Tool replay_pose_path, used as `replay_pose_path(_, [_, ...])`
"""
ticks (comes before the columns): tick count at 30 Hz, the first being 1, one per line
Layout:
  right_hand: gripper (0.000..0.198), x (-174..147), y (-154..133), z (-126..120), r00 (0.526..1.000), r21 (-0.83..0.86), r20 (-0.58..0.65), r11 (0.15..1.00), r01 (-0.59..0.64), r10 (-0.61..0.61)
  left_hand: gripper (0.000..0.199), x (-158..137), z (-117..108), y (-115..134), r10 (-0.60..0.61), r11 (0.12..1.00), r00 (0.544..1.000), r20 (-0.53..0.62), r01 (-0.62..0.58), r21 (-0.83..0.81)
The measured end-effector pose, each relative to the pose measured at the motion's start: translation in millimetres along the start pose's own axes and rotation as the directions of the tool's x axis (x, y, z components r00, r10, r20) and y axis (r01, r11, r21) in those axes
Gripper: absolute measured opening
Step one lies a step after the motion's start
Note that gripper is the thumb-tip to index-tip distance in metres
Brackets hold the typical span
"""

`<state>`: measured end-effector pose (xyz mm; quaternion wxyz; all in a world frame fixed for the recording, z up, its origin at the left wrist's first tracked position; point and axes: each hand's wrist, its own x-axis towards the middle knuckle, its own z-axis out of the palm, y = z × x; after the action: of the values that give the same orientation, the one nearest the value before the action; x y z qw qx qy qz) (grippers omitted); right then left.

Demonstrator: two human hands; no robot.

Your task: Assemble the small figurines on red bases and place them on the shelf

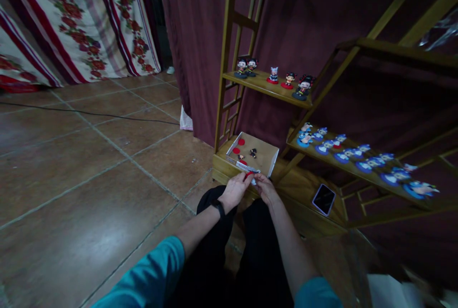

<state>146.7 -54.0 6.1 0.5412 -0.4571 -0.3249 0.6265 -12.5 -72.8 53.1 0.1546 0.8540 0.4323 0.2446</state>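
Observation:
In front of my knees, my left hand pinches a red round base between thumb and fingers. My right hand meets it from the other side, its fingers closed on a small white-and-blue figurine, mostly covered by the fingertips. Whether the figurine touches the base I cannot tell. Just beyond both hands lies a shallow cardboard box. Inside it are several red discs and small dark figurine pieces.
Several figurines on bases stand on the upper wooden shelf. Blue-and-white figurines line the lower right shelf. A phone lies on the bottom board. A black cable crosses the tiled floor at left.

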Motion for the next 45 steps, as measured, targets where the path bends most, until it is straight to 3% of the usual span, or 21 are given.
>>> replay_pose_path(8, [0.02, -0.4, -3.3, -3.0, 1.0, -0.031, 0.025, 0.999, -0.014, 0.015, 0.044, 0.4, -4.1, -2.2, 0.103, 0.986, 0.994, 0.025, -0.106, 0.13])
replay_pose_path(21, [0.018, 1.2, 0.3, -3.7, 1.0, -0.041, 0.024, 0.999, 0.001, 0.0, 0.037, -1.4, -3.0, -2.7, 0.156, 0.962, 0.987, 0.04, -0.161, 0.222])
replay_pose_path(29, [0.019, -2.1, -2.2, -1.4, 1.0, -0.016, 0.015, 1.0, -0.02, 0.021, 0.036, -2.7, -13.2, 2.6, 0.206, 0.865, 0.971, 0.12, -0.238, 0.442])
replay_pose_path(45, [0.021, -2.6, 0.6, -4.2, 0.999, -0.023, 0.037, 0.999, -0.026, 0.027, 0.033, -4.3, -17.1, 1.8, 0.24, 0.837, 0.964, 0.117, -0.266, 0.478])
